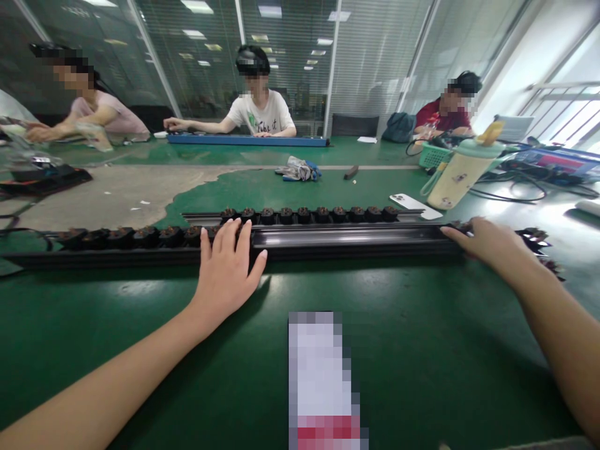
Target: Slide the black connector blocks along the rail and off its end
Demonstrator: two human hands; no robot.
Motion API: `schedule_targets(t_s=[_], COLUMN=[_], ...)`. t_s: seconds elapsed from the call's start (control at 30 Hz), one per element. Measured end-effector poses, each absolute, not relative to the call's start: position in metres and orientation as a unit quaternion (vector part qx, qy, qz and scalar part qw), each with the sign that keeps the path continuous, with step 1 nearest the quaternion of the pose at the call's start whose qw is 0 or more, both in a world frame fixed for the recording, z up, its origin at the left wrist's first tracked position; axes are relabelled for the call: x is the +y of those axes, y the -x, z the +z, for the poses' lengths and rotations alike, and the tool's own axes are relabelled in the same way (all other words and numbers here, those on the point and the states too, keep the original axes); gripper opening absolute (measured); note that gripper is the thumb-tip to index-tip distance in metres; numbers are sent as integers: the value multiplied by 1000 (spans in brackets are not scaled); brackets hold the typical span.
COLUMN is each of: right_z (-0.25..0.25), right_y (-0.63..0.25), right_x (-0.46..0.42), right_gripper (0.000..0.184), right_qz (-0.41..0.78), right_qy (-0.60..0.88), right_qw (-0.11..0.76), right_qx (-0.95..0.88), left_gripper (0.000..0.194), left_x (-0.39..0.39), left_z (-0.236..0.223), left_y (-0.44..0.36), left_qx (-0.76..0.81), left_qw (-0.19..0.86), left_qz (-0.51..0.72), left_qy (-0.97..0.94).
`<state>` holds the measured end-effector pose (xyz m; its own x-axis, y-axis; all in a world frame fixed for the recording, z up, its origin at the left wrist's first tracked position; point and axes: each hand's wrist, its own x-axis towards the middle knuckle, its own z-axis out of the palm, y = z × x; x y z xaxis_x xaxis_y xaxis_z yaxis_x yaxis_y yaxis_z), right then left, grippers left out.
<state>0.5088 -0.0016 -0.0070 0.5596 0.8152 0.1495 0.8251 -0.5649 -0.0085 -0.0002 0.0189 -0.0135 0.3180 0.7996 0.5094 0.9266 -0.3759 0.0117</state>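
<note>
things covered, cropped or blurred

the left hand (pixel 225 275) hides part of the near row of black sockets (pixel 147 237). the right hand (pixel 490 240) is blurred, some fingers hidden. pixels mask the phone-like thing (pixel 321 369), cut off by the bottom edge, and three faces (pixel 255 84). cables (pixel 510 194) blur together.

Counted two black rails (pixel 356 237) — ten black socket modules (pixel 304 215) on the rear one, at least six on the front, exact number hidden. Also logged: one blue rail (pixel 248 140), one tumbler (pixel 459 175), one white smartphone (pixel 407 202), one green basket (pixel 435 156), one backpack (pixel 398 127) — plus at least three people (pixel 269 112).
</note>
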Motion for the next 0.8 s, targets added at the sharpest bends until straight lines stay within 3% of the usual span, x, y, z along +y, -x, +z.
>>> schedule_targets(t_s=[0.13, 0.8], right_z=[1, 3], right_y=[-486, -471], right_x=[-10, -4], right_gripper=[56, 59], right_qz=[-62, -51], right_qy=[883, 908], right_qw=[18, 48], right_qx=[-465, -413], left_gripper=[67, 68], left_x=[20, 21], left_z=[-14, -14], left_y=[1, 0], left_qx=[-533, -531], left_qw=[154, 152], left_qz=[-226, -230], left_qy=[800, 801])
